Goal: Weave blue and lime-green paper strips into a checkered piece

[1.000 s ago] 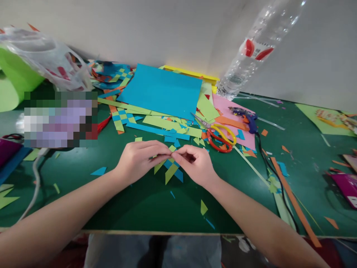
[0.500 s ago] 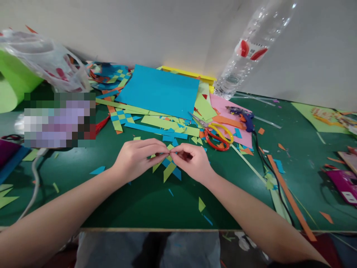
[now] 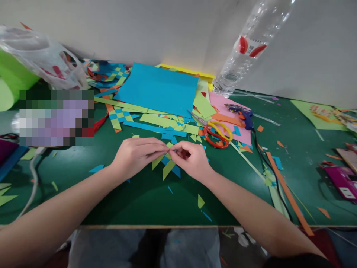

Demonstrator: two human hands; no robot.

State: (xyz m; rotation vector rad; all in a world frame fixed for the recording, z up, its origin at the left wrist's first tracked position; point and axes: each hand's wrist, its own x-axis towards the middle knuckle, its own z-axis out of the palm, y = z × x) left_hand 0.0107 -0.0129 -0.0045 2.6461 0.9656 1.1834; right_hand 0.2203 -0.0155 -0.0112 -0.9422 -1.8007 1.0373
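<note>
A small woven piece of green and blue paper strips (image 3: 167, 172) shows beneath my fingers, its pointed ends fanning out toward me. My left hand (image 3: 137, 154) is closed in a pinch at its upper part, fingers stretched over the paper. Thumb and forefinger of my right hand (image 3: 192, 159) pinch right beside it, the other fingers curled in. Both sets of fingertips meet and cover the middle of the piece. Scissors (image 3: 219, 134) with red and yellow handles lie beyond my right hand. A blue paper sheet (image 3: 158, 89) rests on green strips behind.
A glue gun (image 3: 244, 116) lies on pink paper, its black cord running down the green table (image 3: 134, 204). A clear bottle (image 3: 240, 56) leans at the wall. Left are a plastic bag (image 3: 52, 63) and a white cable (image 3: 33, 178); orange strips (image 3: 290, 195) lie right.
The view has shifted slightly. My left fingers have drawn closer together over the woven paper piece; my right hand keeps its pinch in nearly the same place.
</note>
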